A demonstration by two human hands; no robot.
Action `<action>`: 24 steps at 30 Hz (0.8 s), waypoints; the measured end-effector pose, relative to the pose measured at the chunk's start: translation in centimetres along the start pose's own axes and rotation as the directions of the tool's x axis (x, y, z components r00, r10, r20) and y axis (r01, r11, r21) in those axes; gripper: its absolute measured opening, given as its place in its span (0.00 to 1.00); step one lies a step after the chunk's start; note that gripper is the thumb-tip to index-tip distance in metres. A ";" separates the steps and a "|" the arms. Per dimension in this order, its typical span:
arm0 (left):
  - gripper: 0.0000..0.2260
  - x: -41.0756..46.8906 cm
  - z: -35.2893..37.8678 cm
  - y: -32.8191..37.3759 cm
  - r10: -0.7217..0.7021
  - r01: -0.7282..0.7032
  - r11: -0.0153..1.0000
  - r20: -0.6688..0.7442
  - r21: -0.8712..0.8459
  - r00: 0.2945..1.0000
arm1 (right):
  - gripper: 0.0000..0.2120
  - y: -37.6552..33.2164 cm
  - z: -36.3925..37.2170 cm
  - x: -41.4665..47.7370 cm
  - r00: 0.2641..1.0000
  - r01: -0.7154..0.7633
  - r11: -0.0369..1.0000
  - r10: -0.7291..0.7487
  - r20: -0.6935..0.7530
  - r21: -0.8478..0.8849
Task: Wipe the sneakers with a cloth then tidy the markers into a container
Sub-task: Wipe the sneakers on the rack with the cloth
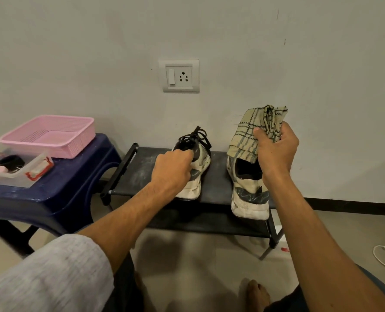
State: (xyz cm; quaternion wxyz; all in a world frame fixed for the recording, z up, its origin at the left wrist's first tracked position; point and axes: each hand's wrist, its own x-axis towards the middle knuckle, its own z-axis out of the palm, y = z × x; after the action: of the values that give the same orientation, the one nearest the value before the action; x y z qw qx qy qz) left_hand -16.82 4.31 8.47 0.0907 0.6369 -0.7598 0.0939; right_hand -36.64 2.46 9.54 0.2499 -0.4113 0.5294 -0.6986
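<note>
Gripping the left sneaker [198, 174] on the bench [142, 170] with my left hand [173, 167] and bunching the cloth [250, 136] in my right hand [277, 152] above the other sneaker [250, 199], I am judging wiping barely begun, markers untidied.

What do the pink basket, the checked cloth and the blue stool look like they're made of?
The pink basket looks like matt moulded plastic: a fine grid of holes runs through its floor and walls. The checked cloth is woven fabric, probably cotton, soft and matt; it bunches and folds in the right hand. The blue stool seems to be hard plastic with a slight sheen, with rounded moulded legs and pale scuffs.
</note>
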 end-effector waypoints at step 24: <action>0.12 -3.5 3.2 -7.3 -0.149 0.149 0.989 0.017 -0.003 0.989 | 0.14 0.2 1.6 -1.4 0.998 0.016 1.000 -0.015 0.063 -0.024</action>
State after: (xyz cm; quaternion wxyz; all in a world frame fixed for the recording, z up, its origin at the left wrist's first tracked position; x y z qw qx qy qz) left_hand -9.09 5.59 4.71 0.0925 0.6924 -0.7110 0.0800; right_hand -34.55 2.58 9.07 0.2557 -0.4401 0.5268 -0.6807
